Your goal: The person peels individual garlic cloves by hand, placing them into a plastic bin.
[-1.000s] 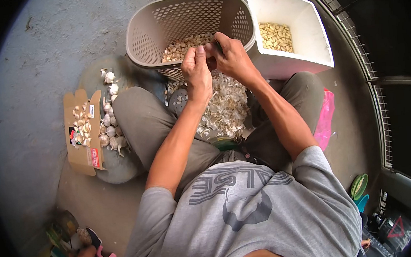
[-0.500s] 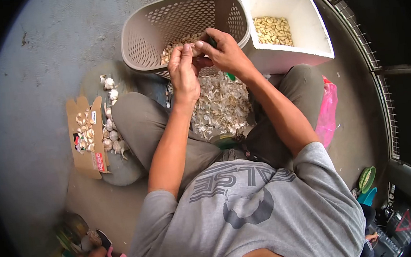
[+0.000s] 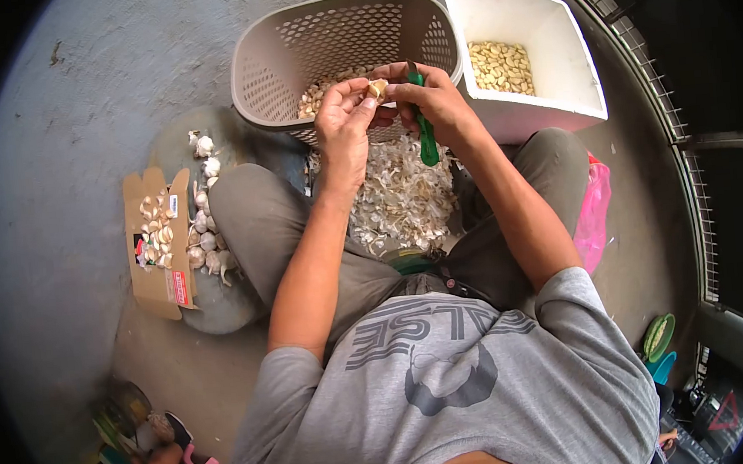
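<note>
Between finger and thumb, my left hand (image 3: 346, 134) pinches a garlic clove (image 3: 378, 90) over the near rim of the brown plastic basket (image 3: 262, 118). My right hand (image 3: 436, 109) is closed on a green-handled knife (image 3: 426, 136), and its thumb is beside the clove. Unpeeled cloves (image 3: 313, 101) lie inside the basket. Below the hands, a heap of garlic skins (image 3: 399, 195) lies between the knees. To the right, a white foam box (image 3: 582, 84) holds peeled cloves (image 3: 501, 68).
Whole garlic bulbs (image 3: 207, 242) and a cardboard tray (image 3: 145, 289) with cloves are by the left knee. A pink bag (image 3: 594, 214) lies beside the right knee. Parts of other people (image 3: 167, 462) show at both lower corners. A wire grille (image 3: 700, 197) runs along the right.
The hands have parted slightly, and the clove and green knife now show more clearly. The basket, foam box and other surroundings appear shifted a little in the view.
</note>
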The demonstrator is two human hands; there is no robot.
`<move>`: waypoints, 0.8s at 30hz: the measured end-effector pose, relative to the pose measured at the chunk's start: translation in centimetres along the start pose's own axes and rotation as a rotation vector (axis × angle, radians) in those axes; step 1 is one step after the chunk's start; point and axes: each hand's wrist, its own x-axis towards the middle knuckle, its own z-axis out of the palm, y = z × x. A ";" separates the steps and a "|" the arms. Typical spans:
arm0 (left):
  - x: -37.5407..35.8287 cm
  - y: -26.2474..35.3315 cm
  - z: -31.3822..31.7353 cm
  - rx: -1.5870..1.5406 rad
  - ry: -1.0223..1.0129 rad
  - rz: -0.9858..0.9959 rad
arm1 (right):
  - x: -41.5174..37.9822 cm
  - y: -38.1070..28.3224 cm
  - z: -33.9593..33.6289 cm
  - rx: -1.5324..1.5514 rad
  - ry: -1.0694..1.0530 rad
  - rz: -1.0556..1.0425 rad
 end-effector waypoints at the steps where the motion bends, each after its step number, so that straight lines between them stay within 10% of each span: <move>1: 0.0 -0.1 0.1 0.018 0.007 0.012 | 0.1 0.2 0.0 -0.008 0.012 0.008; 11: 0.1 -0.1 0.1 -0.035 0.050 0.021 | 0.3 2.2 0.5 -0.524 0.005 -0.396; 24: 0.4 -0.9 -0.8 0.170 -0.106 -0.044 | -0.5 0.3 -0.1 -0.666 0.043 -0.287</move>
